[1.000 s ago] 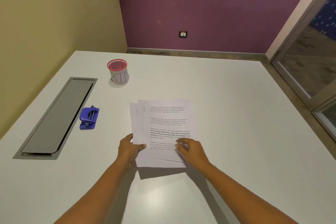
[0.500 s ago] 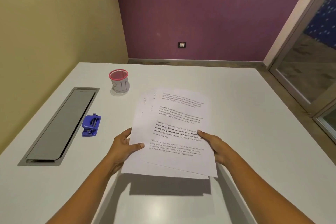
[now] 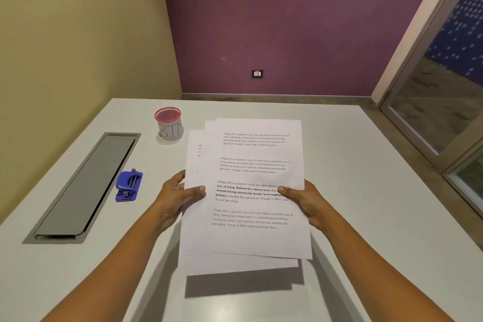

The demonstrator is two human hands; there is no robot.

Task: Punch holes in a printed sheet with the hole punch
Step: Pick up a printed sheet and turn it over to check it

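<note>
1. Printed sheets (image 3: 251,240), a fanned stack, are held above the tabletop (image 3: 352,191), long axis running away from the person.
2. Left-hand grip (image 3: 175,198) and right-hand grip (image 3: 305,201) each pinch a side edge, thumbs on top.
3. Hole punch (image 3: 128,185) lies on the tabletop left of the stack, nearer the left-hand grip, apart from it.

We list: white table (image 3: 366,165); grey hatch (image 3: 86,185) sunk in its left side; red-rimmed cup (image 3: 169,127) marked BIN, upright beyond it; socket (image 3: 257,74) on purple wall (image 3: 287,21).
</note>
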